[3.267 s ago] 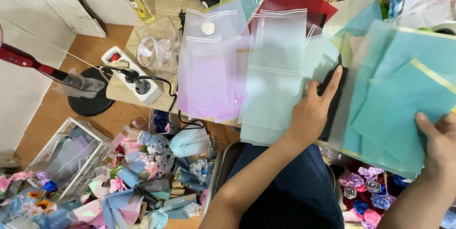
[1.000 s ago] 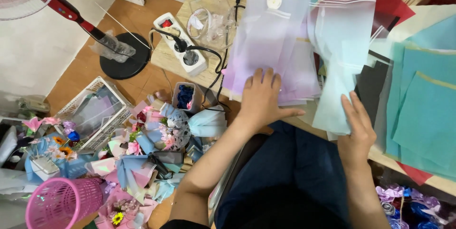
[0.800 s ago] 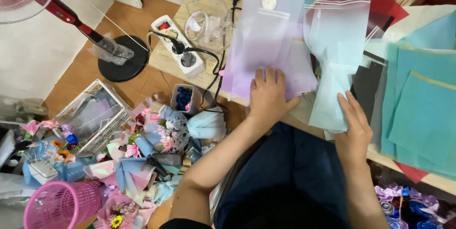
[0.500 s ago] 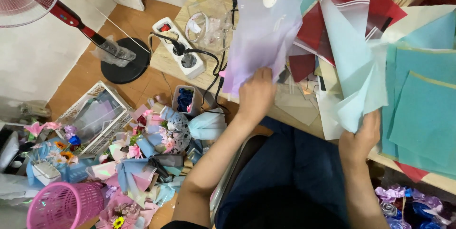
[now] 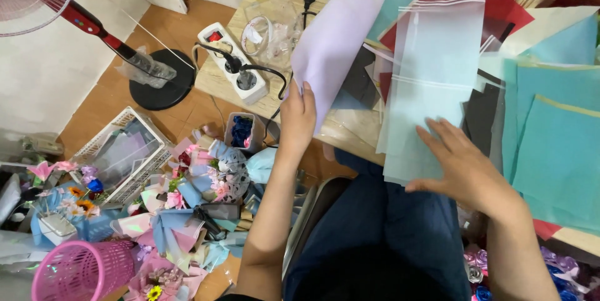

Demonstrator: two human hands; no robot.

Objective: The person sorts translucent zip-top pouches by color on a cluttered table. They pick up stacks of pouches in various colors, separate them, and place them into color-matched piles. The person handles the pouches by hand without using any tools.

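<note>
Cluttered table [image 5: 350, 132]: left hand [image 5: 297, 117] pinches a lifted lilac sheet [image 5: 340, 39]; right hand [image 5: 465, 167], grip spread, presses a translucent sheet [image 5: 431, 82].

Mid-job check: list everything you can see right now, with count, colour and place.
lilac sheet: one, pale purple, lifted at the table's left
translucent sheet: one, pale blue-green, table middle
teal sheets: several, table right
power strip: one, white, table's left end
fan stand: one, black base, floor
basket: one, pink, floor
left hand: grips the lilac sheet
right hand: flat on the translucent sheet
</note>
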